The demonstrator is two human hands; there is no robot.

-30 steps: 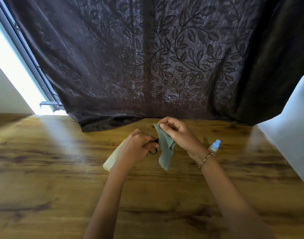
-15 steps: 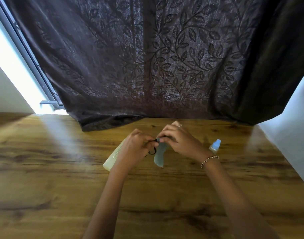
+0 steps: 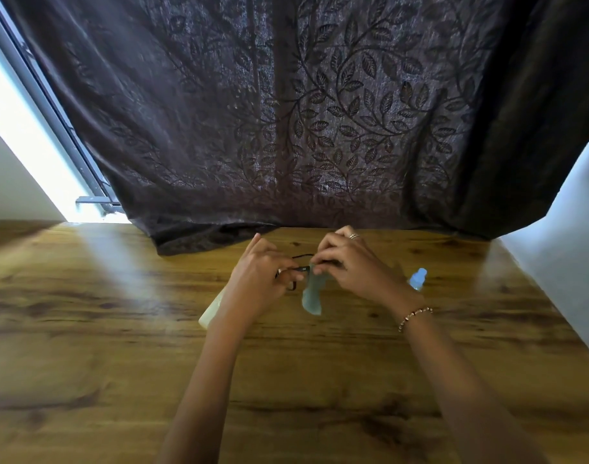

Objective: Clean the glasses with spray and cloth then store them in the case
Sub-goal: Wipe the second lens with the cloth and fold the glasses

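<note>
My left hand grips the black-framed glasses above the wooden table. My right hand pinches the pale green cloth against the glasses; the cloth's loose end hangs down below my fingers. The lenses are mostly hidden by both hands. A pale cream glasses case lies on the table under my left wrist, mostly covered. The small spray bottle with a light blue cap stands just behind my right wrist.
A dark brown leaf-patterned curtain hangs along the far edge of the table, its hem resting on the wood. A bright window with a grey frame is at the left. A white wall borders the table's right side.
My right hand lowered the cloth from a raised, spread position and closed it onto the glasses. The cloth now hangs bunched and narrow. My left hand stayed in place with the frame.
</note>
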